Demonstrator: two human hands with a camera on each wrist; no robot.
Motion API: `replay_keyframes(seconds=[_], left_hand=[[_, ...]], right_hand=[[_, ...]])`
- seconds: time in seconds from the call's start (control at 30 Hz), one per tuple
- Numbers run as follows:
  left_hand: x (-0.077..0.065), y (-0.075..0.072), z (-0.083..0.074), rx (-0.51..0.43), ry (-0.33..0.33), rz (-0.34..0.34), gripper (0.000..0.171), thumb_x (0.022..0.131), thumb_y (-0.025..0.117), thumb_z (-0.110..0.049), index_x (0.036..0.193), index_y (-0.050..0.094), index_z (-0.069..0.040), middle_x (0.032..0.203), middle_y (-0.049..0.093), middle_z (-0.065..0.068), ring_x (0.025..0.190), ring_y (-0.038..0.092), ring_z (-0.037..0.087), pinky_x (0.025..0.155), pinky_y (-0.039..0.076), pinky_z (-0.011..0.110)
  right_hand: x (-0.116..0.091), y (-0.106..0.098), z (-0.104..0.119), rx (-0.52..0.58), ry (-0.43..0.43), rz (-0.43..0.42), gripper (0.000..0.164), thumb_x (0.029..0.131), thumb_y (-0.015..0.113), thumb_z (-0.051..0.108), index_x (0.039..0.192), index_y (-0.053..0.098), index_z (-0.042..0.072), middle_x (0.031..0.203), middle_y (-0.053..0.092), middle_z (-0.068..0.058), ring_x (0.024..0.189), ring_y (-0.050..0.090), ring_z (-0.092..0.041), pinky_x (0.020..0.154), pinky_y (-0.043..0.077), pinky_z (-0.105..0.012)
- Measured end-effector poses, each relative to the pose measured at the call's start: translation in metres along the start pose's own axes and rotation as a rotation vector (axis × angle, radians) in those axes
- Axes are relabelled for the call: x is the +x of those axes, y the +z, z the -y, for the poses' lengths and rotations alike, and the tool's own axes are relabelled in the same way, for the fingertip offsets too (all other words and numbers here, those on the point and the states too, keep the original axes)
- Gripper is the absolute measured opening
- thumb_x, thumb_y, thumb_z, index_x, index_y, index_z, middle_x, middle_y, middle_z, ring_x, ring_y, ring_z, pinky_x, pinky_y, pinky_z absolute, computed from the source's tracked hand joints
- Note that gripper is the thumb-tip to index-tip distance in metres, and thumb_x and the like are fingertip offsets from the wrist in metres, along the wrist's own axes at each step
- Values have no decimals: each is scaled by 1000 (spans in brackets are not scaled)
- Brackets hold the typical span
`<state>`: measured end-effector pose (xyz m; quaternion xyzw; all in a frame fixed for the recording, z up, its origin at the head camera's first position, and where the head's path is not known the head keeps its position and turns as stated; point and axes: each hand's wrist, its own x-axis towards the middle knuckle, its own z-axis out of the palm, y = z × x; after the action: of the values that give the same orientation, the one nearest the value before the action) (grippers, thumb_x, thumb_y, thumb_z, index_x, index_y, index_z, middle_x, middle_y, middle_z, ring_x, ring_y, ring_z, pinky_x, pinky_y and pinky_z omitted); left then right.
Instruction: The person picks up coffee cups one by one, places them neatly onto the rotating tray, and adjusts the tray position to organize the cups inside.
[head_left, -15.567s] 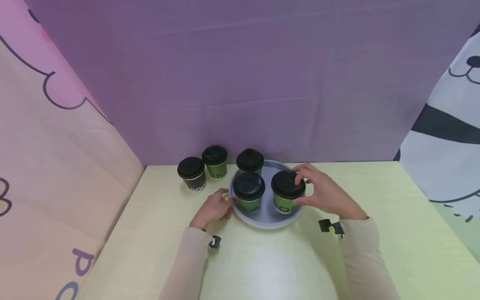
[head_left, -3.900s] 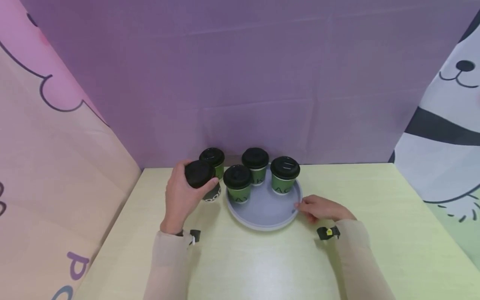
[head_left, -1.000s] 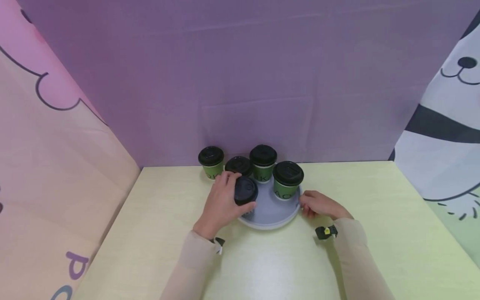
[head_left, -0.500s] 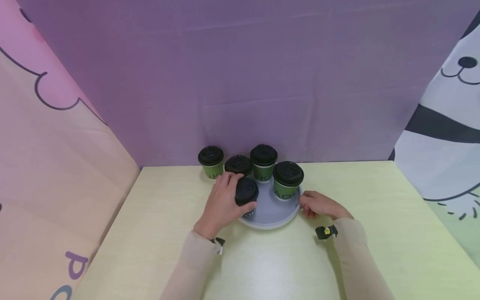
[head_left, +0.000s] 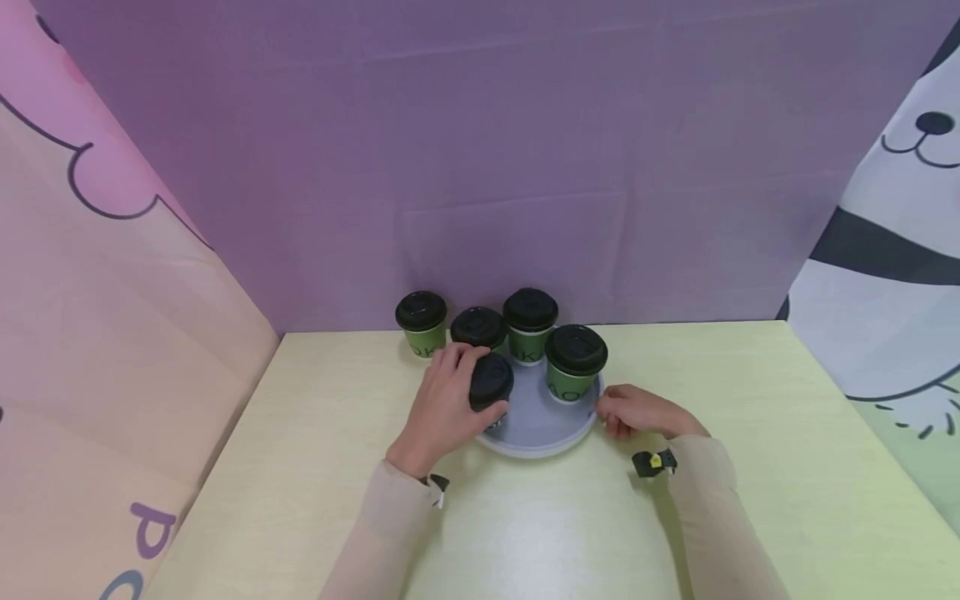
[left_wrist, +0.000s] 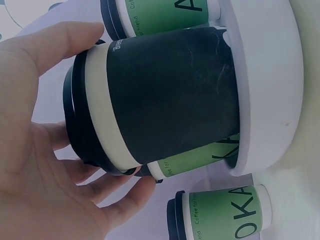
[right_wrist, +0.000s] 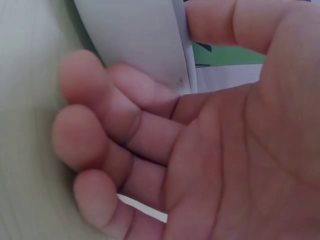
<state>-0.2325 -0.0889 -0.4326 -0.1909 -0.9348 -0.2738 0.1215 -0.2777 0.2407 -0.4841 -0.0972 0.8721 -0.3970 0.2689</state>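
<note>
My left hand (head_left: 442,408) grips a dark paper coffee cup (left_wrist: 170,95) by its black lid, thumb on one side and fingers round the other. The cup stands within the near left side of a round grey tray (head_left: 543,437); the tray's rim hides its base in the left wrist view. At the tray's right edge, my right hand (head_left: 641,410) pinches the rim between thumb and curled fingers. Three green lidded cups also stand on the tray: one at right (head_left: 572,367), one at back (head_left: 530,325), and one partly hidden behind the dark cup (head_left: 478,327).
Another green lidded cup (head_left: 422,323) stands on the pale table (head_left: 525,533), left of the tray and near the back. A purple cloth (head_left: 480,167) hangs behind the table, with printed cloths at both sides.
Earlier the dark cup stood on the table left of the tray; my left hand has brought it over. My right hand went from a green cup to the rim. Lately the cups shift only slightly.
</note>
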Motion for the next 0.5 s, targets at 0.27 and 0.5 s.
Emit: replay_keyframes(seconds=[0.27, 0.5], left_hand=[[0, 0, 0, -6, 7, -3, 73, 83, 84, -43, 142, 55, -13, 140, 51, 12, 129, 48, 31, 111, 43, 50], [-1, -3, 3, -48, -22, -25, 70, 87, 78, -51, 142, 54, -15, 143, 50, 10, 133, 48, 30, 112, 42, 51]], right_hand=[[-2, -5, -4, -2, -46, 9, 33, 106, 46, 29, 94, 60, 1, 79, 64, -7, 71, 58, -18, 67, 50, -30], [4, -3, -8, 41, -22, -180, 39, 110, 42, 38, 108, 54, 1, 84, 64, -9, 73, 59, -19, 65, 51, -32]])
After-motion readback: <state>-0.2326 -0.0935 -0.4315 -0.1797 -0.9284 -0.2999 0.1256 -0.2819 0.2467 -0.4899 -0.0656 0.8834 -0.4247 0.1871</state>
